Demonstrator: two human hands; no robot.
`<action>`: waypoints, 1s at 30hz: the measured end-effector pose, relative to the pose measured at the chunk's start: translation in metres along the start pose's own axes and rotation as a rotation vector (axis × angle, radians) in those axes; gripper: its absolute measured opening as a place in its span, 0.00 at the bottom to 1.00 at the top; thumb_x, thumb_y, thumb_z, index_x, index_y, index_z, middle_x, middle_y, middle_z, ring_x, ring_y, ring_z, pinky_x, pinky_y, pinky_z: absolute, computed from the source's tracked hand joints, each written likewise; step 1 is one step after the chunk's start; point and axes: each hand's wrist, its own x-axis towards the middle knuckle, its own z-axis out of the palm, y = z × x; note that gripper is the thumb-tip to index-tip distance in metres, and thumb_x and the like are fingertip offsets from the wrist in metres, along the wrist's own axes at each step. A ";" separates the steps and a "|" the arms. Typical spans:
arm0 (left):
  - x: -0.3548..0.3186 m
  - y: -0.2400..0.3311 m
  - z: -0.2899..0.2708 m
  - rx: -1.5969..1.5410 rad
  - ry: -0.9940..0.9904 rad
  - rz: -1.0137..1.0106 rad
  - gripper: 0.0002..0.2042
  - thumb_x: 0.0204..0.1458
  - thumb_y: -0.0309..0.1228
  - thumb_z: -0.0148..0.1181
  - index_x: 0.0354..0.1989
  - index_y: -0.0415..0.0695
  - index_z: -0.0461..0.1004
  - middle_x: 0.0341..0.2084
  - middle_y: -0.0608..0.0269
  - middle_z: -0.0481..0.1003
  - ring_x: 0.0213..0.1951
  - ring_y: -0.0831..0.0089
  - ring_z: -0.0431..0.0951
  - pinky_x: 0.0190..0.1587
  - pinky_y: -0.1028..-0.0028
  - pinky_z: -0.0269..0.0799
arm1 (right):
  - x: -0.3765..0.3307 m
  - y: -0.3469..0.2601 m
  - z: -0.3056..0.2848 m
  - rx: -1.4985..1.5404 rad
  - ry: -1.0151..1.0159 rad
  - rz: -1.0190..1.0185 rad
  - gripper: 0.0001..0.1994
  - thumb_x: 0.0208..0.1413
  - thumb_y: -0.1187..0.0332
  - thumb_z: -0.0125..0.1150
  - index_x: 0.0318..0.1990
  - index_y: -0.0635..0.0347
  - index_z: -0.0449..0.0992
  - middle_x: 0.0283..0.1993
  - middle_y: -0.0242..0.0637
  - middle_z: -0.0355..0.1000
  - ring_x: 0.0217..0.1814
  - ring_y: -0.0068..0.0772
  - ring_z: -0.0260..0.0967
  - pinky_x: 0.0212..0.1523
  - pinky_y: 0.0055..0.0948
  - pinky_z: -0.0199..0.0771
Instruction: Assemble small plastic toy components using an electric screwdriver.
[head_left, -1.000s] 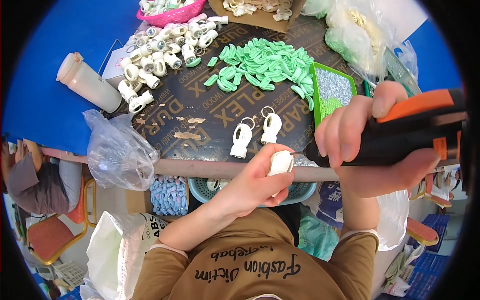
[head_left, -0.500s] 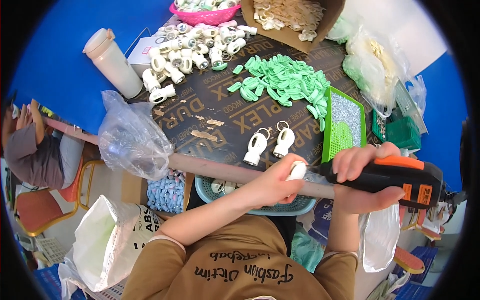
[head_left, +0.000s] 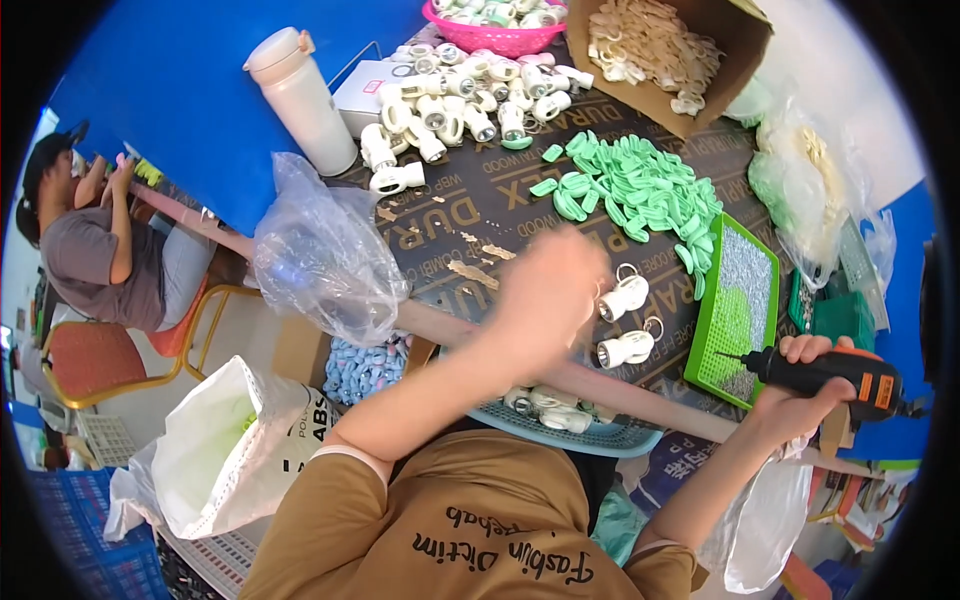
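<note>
The black-and-orange electric screwdriver (head_left: 812, 374) is gripped firmly in the right hand (head_left: 785, 408), its thin bit pointed leftward over the near end of the green tray (head_left: 727, 320). Across to the left, over the dark board (head_left: 470, 195), the left hand (head_left: 558, 285) is caught in a blur; whether anything is held by it cannot be told. Just to its right, two white ringed pieces (head_left: 627, 348) are laid close together, set between both hands. Beyond them light green pieces (head_left: 640, 185) are heaped, well out of either hand's touch.
</note>
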 end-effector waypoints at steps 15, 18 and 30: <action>0.024 -0.110 -0.029 0.521 0.003 -0.629 0.20 0.46 0.41 0.57 0.36 0.34 0.66 0.45 0.45 0.60 0.38 0.47 0.71 0.40 0.58 0.68 | 0.029 0.039 -0.011 -0.217 0.052 -0.023 0.37 0.42 0.31 0.47 0.41 0.63 0.63 0.19 0.35 0.61 0.19 0.30 0.60 0.21 0.27 0.63; 0.023 -0.111 -0.028 0.530 0.051 -0.637 0.20 0.46 0.40 0.57 0.36 0.33 0.66 0.44 0.44 0.61 0.37 0.47 0.72 0.40 0.58 0.69 | 0.031 0.047 -0.012 -0.250 0.023 -0.070 0.35 0.44 0.34 0.48 0.39 0.63 0.62 0.18 0.37 0.62 0.16 0.30 0.61 0.18 0.27 0.63; 0.003 -0.036 -0.026 -0.911 0.101 -0.449 0.11 0.50 0.23 0.48 0.42 0.38 0.61 0.36 0.56 0.67 0.31 0.72 0.73 0.34 0.75 0.70 | 0.036 0.061 -0.028 -0.306 0.053 -0.118 0.30 0.54 0.41 0.40 0.37 0.66 0.64 0.15 0.37 0.63 0.14 0.25 0.62 0.16 0.21 0.61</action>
